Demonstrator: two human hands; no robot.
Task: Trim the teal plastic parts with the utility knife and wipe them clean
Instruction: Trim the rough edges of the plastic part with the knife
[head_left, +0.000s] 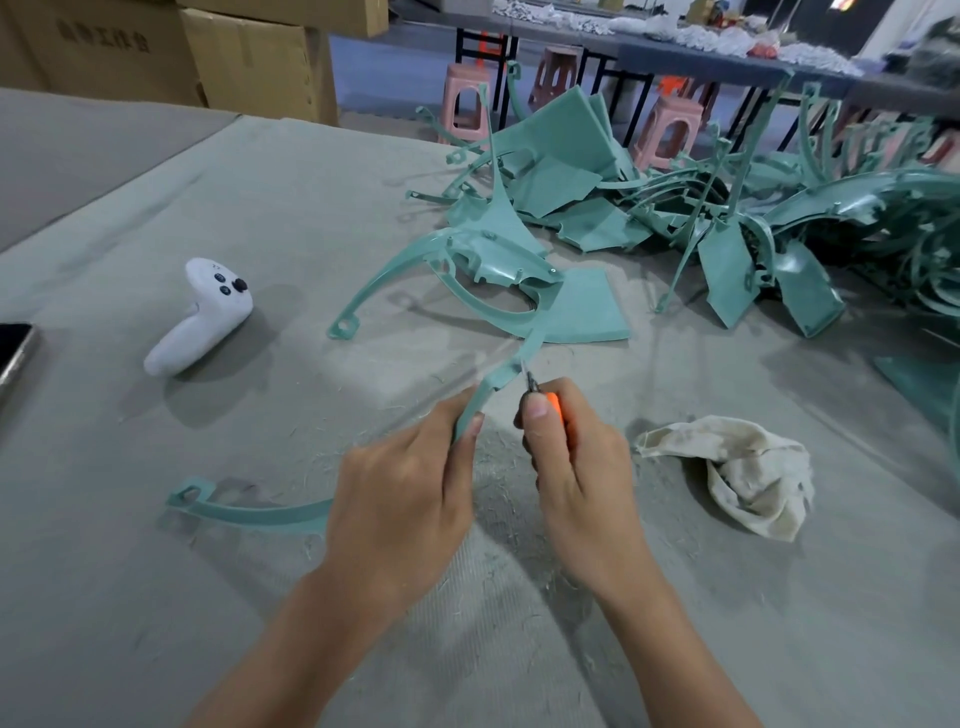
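Observation:
My left hand (410, 493) grips a long curved teal plastic part (249, 512) near its middle; one looped end lies on the table at the left, the other end rises toward the pile. My right hand (571, 467) holds an orange utility knife (543, 397), its blade tip touching the part's edge just above my left fingers. A crumpled off-white rag (743, 473) lies on the table to the right of my right hand.
A heap of teal parts (649, 208) covers the far right of the grey cloth-covered table (156, 597). A white game controller (202, 317) and a phone (13, 353) lie at the left. Plastic shavings litter the cloth. Cardboard boxes (249, 52) and pink stools (467, 98) stand behind.

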